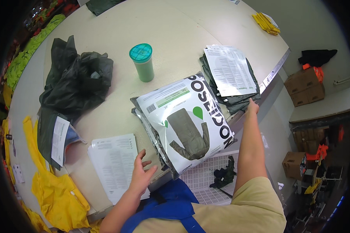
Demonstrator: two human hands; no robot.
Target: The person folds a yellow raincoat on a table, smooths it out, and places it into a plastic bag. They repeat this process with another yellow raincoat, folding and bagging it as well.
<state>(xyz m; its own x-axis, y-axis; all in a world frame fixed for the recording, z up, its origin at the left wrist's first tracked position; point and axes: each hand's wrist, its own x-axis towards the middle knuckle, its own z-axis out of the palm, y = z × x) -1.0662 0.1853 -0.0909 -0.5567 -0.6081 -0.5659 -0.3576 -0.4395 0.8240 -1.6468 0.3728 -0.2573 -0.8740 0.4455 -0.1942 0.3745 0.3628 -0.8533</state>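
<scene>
At the table's right edge my right hand (252,107) closes on the near corner of a folded dark green garment (237,104); some of its fingers are hidden. Printed sheets (230,70) lie on top of that garment. My left hand (143,171) is open, fingers apart, over the near edge between a stack of printed papers (114,159) and a clear plastic garment package (184,124). The package has a white insert picturing a dark jacket, and other packages show beneath it. Neither the papers nor the package is clearly touched by the left hand.
A green tumbler (142,64) with a patterned lid stands behind the package. Crumpled dark garments (74,77) and a yellow garment (62,198) lie at left. Folded yellow items (266,24) sit far right. Below the table's near edge is a white perforated crate (198,178); cardboard boxes (304,86) stand beyond.
</scene>
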